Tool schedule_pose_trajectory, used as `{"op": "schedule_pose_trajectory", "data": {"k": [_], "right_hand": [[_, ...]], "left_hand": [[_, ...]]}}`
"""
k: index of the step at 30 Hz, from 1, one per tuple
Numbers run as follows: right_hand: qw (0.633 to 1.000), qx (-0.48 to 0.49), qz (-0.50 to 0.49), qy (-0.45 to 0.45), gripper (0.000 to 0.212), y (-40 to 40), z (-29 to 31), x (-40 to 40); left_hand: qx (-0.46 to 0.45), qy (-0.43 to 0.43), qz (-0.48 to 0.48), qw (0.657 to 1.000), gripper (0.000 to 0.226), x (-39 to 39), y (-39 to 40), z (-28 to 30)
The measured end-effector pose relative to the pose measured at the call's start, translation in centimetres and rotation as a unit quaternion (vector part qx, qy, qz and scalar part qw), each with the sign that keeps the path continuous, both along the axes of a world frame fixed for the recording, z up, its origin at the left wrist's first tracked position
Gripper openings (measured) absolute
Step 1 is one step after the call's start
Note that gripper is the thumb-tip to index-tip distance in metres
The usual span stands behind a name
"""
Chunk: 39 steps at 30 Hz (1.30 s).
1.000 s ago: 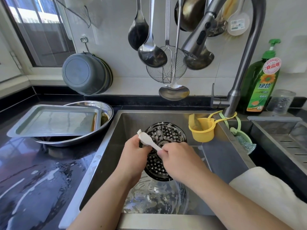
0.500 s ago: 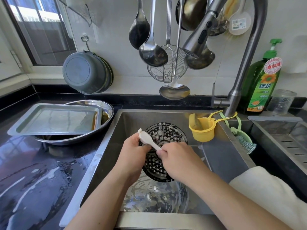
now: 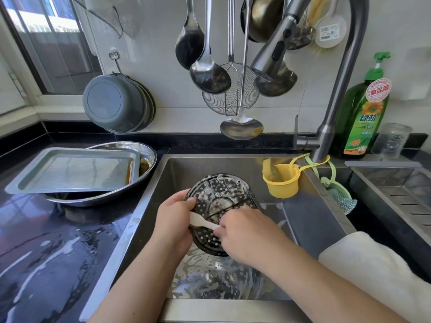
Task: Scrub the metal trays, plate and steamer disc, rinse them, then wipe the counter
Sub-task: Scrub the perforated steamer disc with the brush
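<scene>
Over the sink (image 3: pixel 291 220), the left hand (image 3: pixel 173 220) grips the soapy steamer disc (image 3: pixel 219 199) while the right hand (image 3: pixel 247 234) pinches a white brush (image 3: pixel 203 223) on it; the tray (image 3: pixel 70 170) and wet surface (image 3: pixel 46 241) likely remain undone.

Ladles (image 3: pixel 210 73) and a wire skimmer (image 3: pixel 229 94) hang above the sink — green soap bottle (image 3: pixel 363 117) beside the faucet (image 3: pixel 331 127).

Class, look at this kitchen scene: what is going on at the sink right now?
A person is scrubbing a soapy steamer disc over the sink. The left hand holds the disc's edge; the right hand works a white brush across it. A rectangular tray rests on a round metal plate on the wet counter.
</scene>
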State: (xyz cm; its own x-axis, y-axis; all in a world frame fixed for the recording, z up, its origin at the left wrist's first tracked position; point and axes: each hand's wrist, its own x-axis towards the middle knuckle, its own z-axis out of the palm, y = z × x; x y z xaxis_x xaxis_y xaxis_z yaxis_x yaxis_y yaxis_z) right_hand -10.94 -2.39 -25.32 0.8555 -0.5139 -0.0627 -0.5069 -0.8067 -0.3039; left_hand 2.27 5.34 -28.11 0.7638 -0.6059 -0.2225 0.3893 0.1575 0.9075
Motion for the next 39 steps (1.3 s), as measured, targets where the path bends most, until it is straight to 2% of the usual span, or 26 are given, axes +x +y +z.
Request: {"op": "schedule_pose_trajectory", "data": {"k": [3, 10, 14, 19, 22, 26, 28, 31, 34, 39], "right_hand": [[1.000, -0.017, -0.005, 0.000, 0.044, 0.4, 0.3, -0.1], [0.996, -0.027, -0.079, -0.037, 0.033, -0.9, 0.8, -0.3], [0.990, -0.025, -0.133, -0.051, 0.035, -2.1, 1.2, -0.4], [0.994, -0.029, -0.094, -0.046, 0.035, -1.1, 0.6, -0.3], [0.997, -0.015, -0.075, -0.021, 0.042, -0.6, 0.2, 0.0], [0.996, -0.004, -0.086, -0.010, 0.041, -1.4, 0.1, -0.2], [0.992, -0.016, -0.117, -0.047, 0.040, -2.5, 0.2, -0.5], [0.972, -0.008, -0.179, -0.151, 0.044, -4.5, 0.2, -1.0], [0.959, 0.022, -0.204, -0.195, 0.049, -5.4, -0.1, -1.4], [0.967, 0.052, -0.167, -0.184, 0.050, -4.8, -0.8, -0.7]], "left_hand": [[0.006, 0.024, 0.020, 0.999, 0.030, 0.6, 0.2, -0.1], [0.021, 0.015, -0.044, 0.999, 0.032, 0.0, 0.2, 0.4], [0.057, -0.035, -0.047, 0.997, 0.031, -0.2, 0.0, 0.3], [0.076, -0.065, -0.055, 0.993, 0.036, -0.7, -0.3, 0.1], [0.056, -0.033, -0.008, 0.998, 0.039, -0.4, 0.0, 0.2], [0.017, 0.029, 0.081, 0.996, 0.037, 0.7, 0.2, 0.0], [-0.012, 0.063, 0.111, 0.992, 0.036, 1.2, 0.3, 0.2], [-0.049, 0.083, 0.134, 0.986, 0.031, 1.4, 0.5, 0.6], [-0.077, 0.109, 0.125, 0.983, 0.030, 1.4, 0.5, 0.7], [-0.115, 0.191, 0.056, 0.973, 0.033, 1.4, 0.7, 1.5]]}}
